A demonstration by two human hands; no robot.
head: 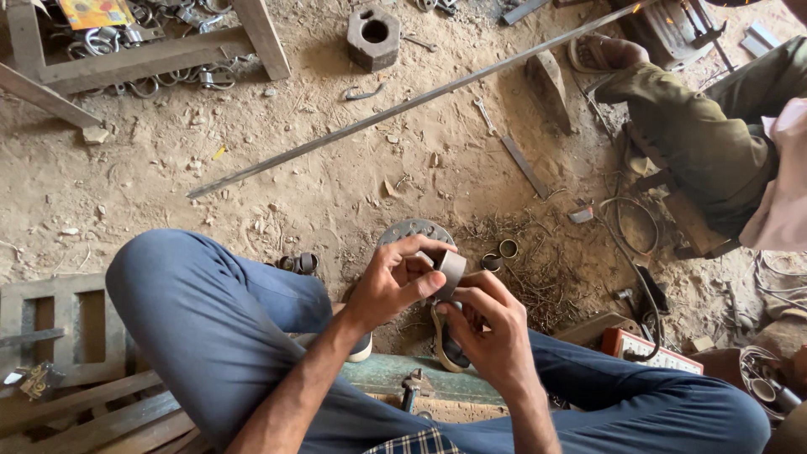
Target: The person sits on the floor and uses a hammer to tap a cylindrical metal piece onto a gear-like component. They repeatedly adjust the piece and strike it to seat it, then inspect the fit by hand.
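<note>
I sit above a dirt floor with both hands raised between my knees. My left hand (393, 282) pinches a short grey metal ring (451, 269) by its rim, thumb against its side. My right hand (490, 324) closes around the same ring from below, fingers curled under it. Just beyond the hands a round perforated metal disc (412, 229) lies on the ground. Two small metal rings (500, 254) rest in the dirt to the right of the disc.
A long thin metal rod (403, 105) crosses the floor diagonally. A heavy metal block with a hole (373, 35) sits at the top. Another person's leg and sandalled foot (672, 101) are at the right. Wooden frames (76, 336) lie at the left.
</note>
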